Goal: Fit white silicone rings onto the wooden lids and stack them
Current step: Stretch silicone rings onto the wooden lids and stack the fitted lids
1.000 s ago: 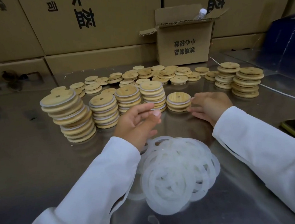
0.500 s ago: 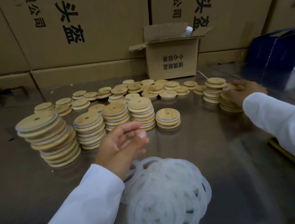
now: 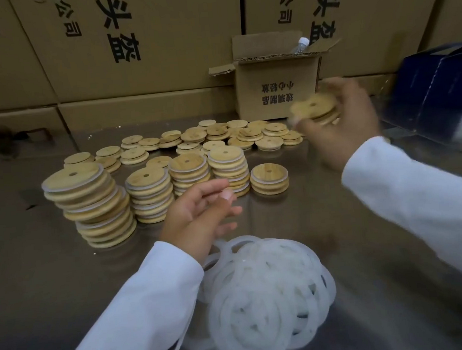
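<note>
right hand [image 3: 344,130]: raised above the table at right, motion-blurred; fingers curled round held lids [image 3: 314,109], thumb on the near edge
held lids: small stack of wooden lids, top one shows its centre hole; in the air in front of the small carton [image 3: 278,92]; count unclear from blur
left hand [image 3: 199,214]: hovers low over the table, between ring pile and finished stacks; fingers relaxed, slightly spread, nothing visible in them
ring pile [image 3: 268,291]: loose heap of white silicone rings, overlapping, on the near table, just beside the left wrist
finished stacks [image 3: 149,196]: five stacks of ringed lids in a row at mid-table; leftmost tallest and leaning, rightmost shortest
loose lids [image 3: 212,138]: bare wooden lids, scattered and in low piles behind the stacks
table [image 3: 37,275]: shiny metal
small carton: flaps open, bottle [image 3: 301,44] sticking out the top
big cartons [image 3: 142,40]: stacked wall of boxes at back
blue box [image 3: 440,92]: far right
sleeves [image 3: 141,308]: white, both arms
</note>
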Action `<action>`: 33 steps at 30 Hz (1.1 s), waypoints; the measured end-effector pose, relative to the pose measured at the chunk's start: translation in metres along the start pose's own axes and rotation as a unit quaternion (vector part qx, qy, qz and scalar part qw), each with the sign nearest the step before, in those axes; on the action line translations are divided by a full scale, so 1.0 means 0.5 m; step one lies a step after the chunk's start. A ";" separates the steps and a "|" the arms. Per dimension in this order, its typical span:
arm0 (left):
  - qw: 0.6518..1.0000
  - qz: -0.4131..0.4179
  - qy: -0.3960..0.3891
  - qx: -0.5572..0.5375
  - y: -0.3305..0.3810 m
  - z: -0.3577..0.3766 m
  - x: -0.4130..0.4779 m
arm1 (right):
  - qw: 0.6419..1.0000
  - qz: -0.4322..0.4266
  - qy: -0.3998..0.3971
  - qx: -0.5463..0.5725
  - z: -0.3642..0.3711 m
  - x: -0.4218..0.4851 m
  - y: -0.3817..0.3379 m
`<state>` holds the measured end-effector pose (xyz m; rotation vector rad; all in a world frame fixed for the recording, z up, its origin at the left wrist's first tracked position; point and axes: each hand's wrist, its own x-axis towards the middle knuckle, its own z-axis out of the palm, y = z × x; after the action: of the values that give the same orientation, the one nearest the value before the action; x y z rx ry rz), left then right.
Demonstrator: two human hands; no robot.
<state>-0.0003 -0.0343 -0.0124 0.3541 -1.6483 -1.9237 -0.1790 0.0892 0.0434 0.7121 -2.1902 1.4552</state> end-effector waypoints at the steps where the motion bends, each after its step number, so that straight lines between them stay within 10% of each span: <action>1: 1.000 -0.008 -0.002 -0.005 0.001 0.001 0.000 | 0.999 -0.031 -0.036 0.025 0.008 -0.034 -0.025; 12: 0.998 -0.047 0.025 -0.020 -0.009 -0.007 0.003 | 0.941 -0.106 -0.298 0.116 0.031 -0.209 -0.043; 20: 0.997 -0.035 0.069 0.019 -0.017 -0.013 0.008 | 0.922 -0.013 -0.378 -0.084 0.014 -0.166 0.017; 33: 0.998 -0.057 0.025 -0.013 -0.014 -0.009 0.004 | 0.877 -0.065 -0.475 0.018 0.000 -0.156 0.010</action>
<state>-0.0016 -0.0386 -0.0198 0.4910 -1.5995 -2.0002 -0.1210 0.1050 -0.0064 1.8546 -2.6795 1.1850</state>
